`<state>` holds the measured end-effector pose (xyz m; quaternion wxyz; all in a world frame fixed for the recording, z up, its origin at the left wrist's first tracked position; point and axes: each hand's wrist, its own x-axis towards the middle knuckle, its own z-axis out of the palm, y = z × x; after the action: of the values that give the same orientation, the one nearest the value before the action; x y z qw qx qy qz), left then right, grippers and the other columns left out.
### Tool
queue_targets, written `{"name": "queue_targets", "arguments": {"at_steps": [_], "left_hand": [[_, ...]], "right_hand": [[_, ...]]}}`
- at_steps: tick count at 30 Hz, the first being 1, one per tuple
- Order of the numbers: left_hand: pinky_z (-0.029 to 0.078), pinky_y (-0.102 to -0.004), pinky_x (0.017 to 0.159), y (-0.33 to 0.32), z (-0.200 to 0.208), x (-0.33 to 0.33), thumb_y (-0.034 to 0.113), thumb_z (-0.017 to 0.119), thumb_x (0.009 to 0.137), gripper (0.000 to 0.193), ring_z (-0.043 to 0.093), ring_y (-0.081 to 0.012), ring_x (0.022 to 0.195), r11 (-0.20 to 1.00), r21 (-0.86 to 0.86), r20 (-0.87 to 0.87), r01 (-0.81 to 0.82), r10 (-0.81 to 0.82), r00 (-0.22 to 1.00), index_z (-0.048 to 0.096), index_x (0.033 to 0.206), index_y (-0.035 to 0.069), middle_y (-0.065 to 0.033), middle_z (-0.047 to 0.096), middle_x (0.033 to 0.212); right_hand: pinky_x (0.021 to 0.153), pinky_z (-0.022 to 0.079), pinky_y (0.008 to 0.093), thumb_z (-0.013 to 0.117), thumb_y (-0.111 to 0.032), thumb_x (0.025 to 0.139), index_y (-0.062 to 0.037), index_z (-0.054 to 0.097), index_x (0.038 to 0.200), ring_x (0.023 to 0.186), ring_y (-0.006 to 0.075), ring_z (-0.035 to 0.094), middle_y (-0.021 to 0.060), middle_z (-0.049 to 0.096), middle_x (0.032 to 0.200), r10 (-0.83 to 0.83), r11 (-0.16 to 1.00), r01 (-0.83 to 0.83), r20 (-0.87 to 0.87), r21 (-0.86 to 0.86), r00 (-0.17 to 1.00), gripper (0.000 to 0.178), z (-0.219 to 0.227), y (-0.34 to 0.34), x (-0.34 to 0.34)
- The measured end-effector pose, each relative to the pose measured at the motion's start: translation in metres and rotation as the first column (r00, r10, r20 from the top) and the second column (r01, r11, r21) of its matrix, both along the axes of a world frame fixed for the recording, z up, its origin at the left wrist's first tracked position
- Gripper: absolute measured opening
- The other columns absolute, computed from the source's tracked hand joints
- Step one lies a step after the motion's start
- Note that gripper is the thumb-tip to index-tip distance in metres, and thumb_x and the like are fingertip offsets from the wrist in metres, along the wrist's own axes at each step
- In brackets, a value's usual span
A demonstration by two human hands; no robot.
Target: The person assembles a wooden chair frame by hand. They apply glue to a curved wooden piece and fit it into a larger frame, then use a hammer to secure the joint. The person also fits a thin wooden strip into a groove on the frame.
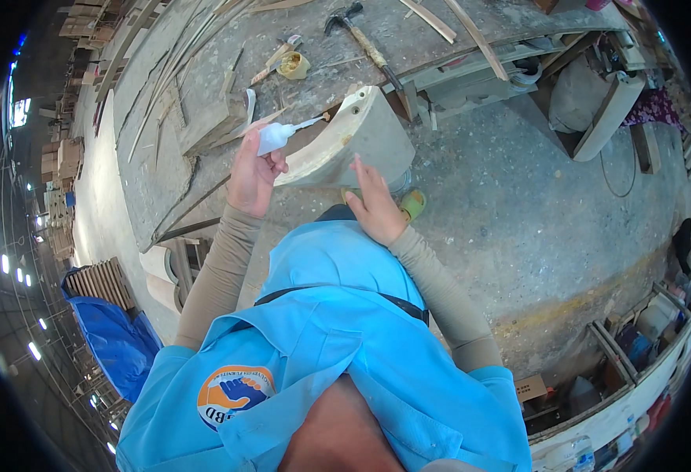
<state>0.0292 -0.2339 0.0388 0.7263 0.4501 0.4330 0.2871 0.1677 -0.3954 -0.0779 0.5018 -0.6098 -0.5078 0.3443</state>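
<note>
My left hand (254, 179) is wrapped round a small white squeeze bottle (273, 138) with a long thin nozzle. The nozzle points right, toward the upper end of a curved pale wooden piece (373, 140), and a brownish bit shows at its tip. Dark round holes are visible in that end of the wood. My right hand (378, 206) has its fingers stretched out by the near face of the curved piece; whether they touch it I cannot tell.
On the worktable (306, 31) lie a claw hammer (367, 49), a yellowish cup (294, 66), a brush-like tool (275, 60), a wooden block (218, 118) and several thin strips. Wooden pieces and a bag (573, 94) fill a shelf at right. A blue tarp (113, 338) hangs at left.
</note>
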Motion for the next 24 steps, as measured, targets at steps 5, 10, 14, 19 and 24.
{"name": "queue_targets", "arguments": {"at_steps": [5, 10, 14, 19, 24], "left_hand": [[0.040, -0.0297, 0.067, -0.001, -0.004, -0.006, 0.041, 0.047, 0.101, 0.038, 0.046, -0.0120, 0.069, 1.000, 0.012, -0.030, 0.004, -0.004, 1.000, 0.053, 0.120, 0.008, 0.0009, 0.048, 0.077], [0.043, -0.0273, 0.068, -0.001, -0.006, -0.011, 0.039, 0.049, 0.101, 0.036, 0.049, -0.0097, 0.072, 0.997, 0.064, -0.072, 0.036, -0.032, 0.997, 0.053, 0.120, 0.009, -0.0006, 0.057, 0.088], [0.044, -0.0252, 0.068, 0.002, -0.022, -0.015, 0.034, 0.050, 0.101, 0.031, 0.051, -0.0079, 0.075, 0.983, 0.177, -0.189, 0.052, -0.018, 0.982, 0.055, 0.118, 0.009, -0.0004, 0.060, 0.095], [0.043, -0.0231, 0.068, 0.001, -0.037, -0.011, 0.034, 0.054, 0.100, 0.026, 0.052, -0.0054, 0.078, 0.964, 0.252, -0.321, 0.085, 0.000, 0.947, 0.058, 0.112, 0.011, 0.0016, 0.061, 0.094], [0.044, -0.0225, 0.067, -0.002, -0.041, -0.005, 0.032, 0.055, 0.099, 0.026, 0.053, -0.0056, 0.078, 0.963, 0.256, -0.346, 0.088, 0.006, 0.938, 0.058, 0.112, 0.010, 0.0011, 0.062, 0.094]], "right_hand": [[0.108, 0.030, 0.0448, 0.059, -0.009, 0.086, 0.0071, 0.010, 0.149, 0.124, 0.0406, 0.039, 0.0261, 0.037, 0.138, -0.047, 0.999, 0.047, -0.007, -0.020, 0.999, 0.082, 0.002, 0.015, -0.006], [0.107, 0.033, 0.0438, 0.062, -0.009, 0.085, 0.0070, 0.009, 0.150, 0.123, 0.0429, 0.039, 0.0258, 0.035, 0.138, -0.062, 0.996, 0.061, -0.016, -0.071, 0.998, 0.085, 0.001, 0.024, -0.010], [0.106, 0.034, 0.0441, 0.063, -0.009, 0.085, 0.0070, 0.010, 0.149, 0.121, 0.0433, 0.039, 0.0263, 0.034, 0.137, -0.038, 0.996, 0.038, -0.004, -0.085, 0.999, 0.085, 0.005, 0.023, -0.007], [0.106, 0.035, 0.0444, 0.063, -0.008, 0.084, 0.0072, 0.013, 0.149, 0.121, 0.0434, 0.040, 0.0264, 0.034, 0.137, -0.032, 0.996, 0.035, 0.039, -0.079, 0.999, 0.083, 0.010, 0.018, -0.009], [0.106, 0.035, 0.0450, 0.064, -0.008, 0.084, 0.0075, 0.017, 0.148, 0.121, 0.0435, 0.040, 0.0256, 0.034, 0.138, -0.059, 0.994, 0.061, 0.019, -0.089, 0.998, 0.081, 0.010, 0.020, -0.006]]}}
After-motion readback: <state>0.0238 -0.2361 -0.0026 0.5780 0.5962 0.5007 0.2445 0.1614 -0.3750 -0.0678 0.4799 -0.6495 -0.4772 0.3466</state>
